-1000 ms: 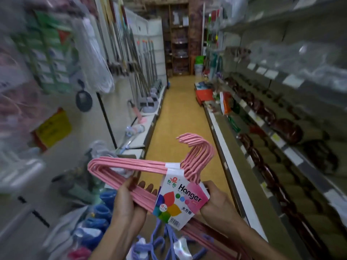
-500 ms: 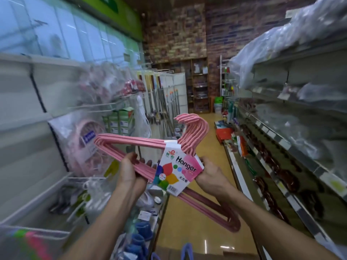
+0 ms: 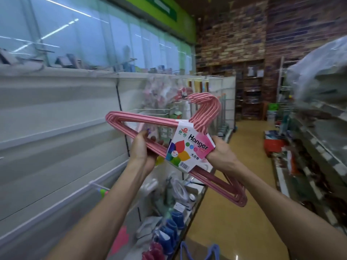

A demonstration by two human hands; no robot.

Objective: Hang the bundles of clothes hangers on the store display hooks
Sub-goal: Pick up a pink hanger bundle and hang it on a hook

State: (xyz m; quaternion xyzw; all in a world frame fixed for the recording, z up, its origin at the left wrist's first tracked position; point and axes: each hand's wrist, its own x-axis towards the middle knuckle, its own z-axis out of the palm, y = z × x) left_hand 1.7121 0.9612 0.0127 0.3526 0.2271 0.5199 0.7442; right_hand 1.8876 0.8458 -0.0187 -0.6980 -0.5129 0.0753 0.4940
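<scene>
Slatted wall panel (image 3: pixel 56 117) fills your left; a wire display hook (image 3: pixel 150 109) projects from it just behind the bundle. Pink hanger bundle (image 3: pixel 154 121) is held at chest height in the aisle, tilted, hook ends (image 3: pixel 204 104) up and right, not yet on any hook. Your left hand (image 3: pixel 139 147) grips the lower bar; your right hand (image 3: pixel 220 152) grips the bundle behind the label card (image 3: pixel 189 149). Judgement: level the bundle, turn the hook ends toward the wall, thread all of them over the wire tip together, then let go. Risk: a stray hanger missing the wire.
</scene>
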